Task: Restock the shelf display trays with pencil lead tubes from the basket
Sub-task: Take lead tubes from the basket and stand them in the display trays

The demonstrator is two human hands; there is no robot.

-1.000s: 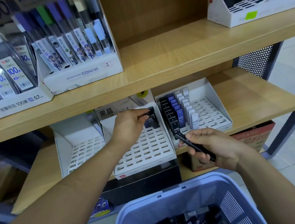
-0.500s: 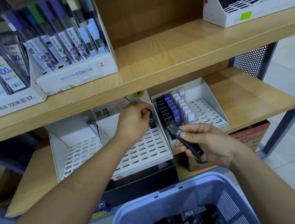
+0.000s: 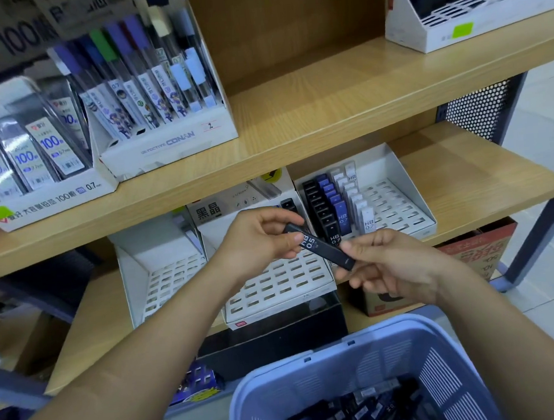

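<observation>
Above the middle display tray (image 3: 276,288), left hand (image 3: 258,241) and right hand (image 3: 394,266) each pinch one end of a black HB 0.5 lead tube (image 3: 321,248)

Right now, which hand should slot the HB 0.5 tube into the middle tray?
Left, probably. The left hand pinches the tube at its upper end, over the middle tray; the right hand holds the lower end off its right edge.

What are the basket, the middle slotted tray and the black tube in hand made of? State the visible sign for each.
The basket: moulded plastic, matte lavender; slotted walls, rounded rim.
The middle slotted tray: probably coated card, white with slight sheen; thin folded walls, punched slots.
The black tube: likely hard plastic, satin black; crisp edges, white printed HB 0.5.
</observation>
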